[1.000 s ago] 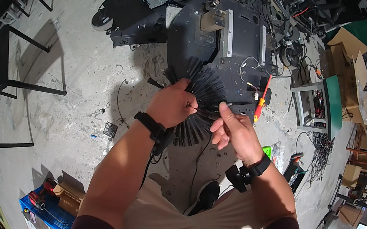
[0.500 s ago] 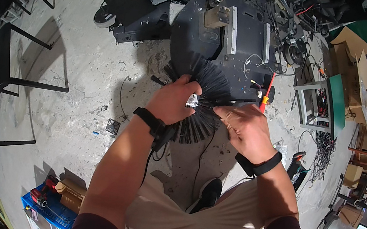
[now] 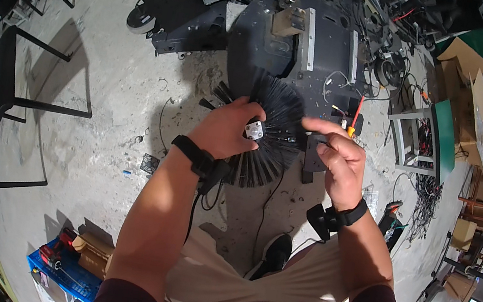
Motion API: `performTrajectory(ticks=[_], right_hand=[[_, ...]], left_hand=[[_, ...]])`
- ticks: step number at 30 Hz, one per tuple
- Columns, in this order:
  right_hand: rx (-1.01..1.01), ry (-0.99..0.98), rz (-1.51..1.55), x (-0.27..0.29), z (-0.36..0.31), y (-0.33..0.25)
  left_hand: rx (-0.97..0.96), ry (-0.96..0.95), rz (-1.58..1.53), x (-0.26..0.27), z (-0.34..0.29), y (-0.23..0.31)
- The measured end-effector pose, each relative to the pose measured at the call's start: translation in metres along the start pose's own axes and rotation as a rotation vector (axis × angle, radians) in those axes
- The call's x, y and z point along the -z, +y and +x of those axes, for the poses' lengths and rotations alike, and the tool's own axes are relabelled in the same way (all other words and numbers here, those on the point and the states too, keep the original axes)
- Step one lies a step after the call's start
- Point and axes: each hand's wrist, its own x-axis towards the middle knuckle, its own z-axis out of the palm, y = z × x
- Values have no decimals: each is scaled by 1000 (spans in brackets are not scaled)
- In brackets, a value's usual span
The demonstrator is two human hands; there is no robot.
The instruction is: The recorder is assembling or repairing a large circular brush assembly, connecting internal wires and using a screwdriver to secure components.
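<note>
Black brush (image 3: pixel 280 103) in left hand (image 3: pixel 226 129), floor (image 3: pixel 240 211) spreading past lower edge

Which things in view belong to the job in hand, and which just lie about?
Job in hand:
black brush, in left hand
dark flat piece, in right hand
perhaps the screwdriver

Lying about:
red drill
blue crate
open cardboard box
black chair
</note>
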Motion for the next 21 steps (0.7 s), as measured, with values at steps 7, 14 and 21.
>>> performTrajectory(ticks=[7, 14, 21], right_hand=[[-565, -97, 82, -21, -4, 16], [-149, -318, -604, -40, -1, 5], [-305, -329, -581, -47, 2, 3]], left_hand=[[21, -4, 27, 5, -6, -4], [7, 41, -4, 2, -10, -11], [-23, 54, -46, 1, -8, -25]])
